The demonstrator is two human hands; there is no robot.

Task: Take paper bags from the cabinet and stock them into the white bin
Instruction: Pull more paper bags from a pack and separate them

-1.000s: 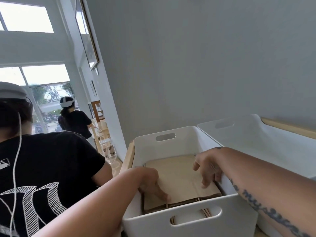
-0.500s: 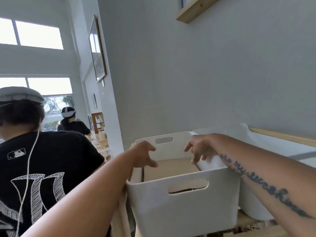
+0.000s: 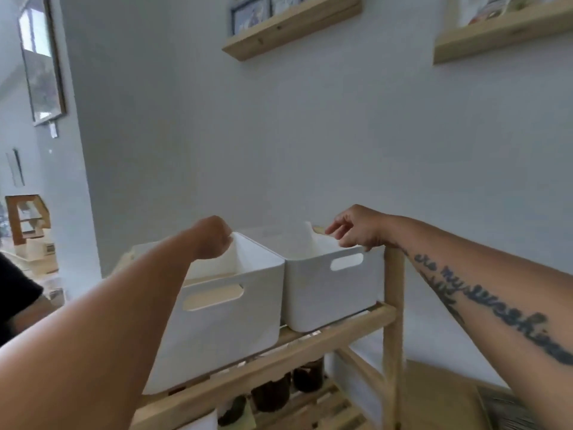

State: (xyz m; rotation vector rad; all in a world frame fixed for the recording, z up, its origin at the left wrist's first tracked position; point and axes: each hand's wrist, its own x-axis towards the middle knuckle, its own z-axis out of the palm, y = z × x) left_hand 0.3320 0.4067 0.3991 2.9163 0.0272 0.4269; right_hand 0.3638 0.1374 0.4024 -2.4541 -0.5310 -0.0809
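Two white plastic bins with slot handles sit side by side on a pale wooden slatted shelf unit point(image 3: 341, 328). The nearer white bin point(image 3: 223, 330) holds the flat tan paper bags point(image 3: 214, 297), which show only through its front handle slot and as a thin strip above the front wall. The stack height is not readable. The left hand point(image 3: 214, 240) is over that bin's far right corner with its back to the camera and fingers tucked under. Whether it grips the rim cannot be told. The right hand point(image 3: 353, 232) hovers at the second white bin point(image 3: 328, 299) with fingers loosely curled and nothing in them, its heel near the top of the upright wooden post point(image 3: 393, 305). The stocked bin appears to jut past the front rail, so a push or tug on its rim could tip it forward and spill the bags onto the dark jars point(image 3: 269, 395) below. A bystander's black sleeve point(image 3: 15, 296) is close on the left, so a bump there is possible.
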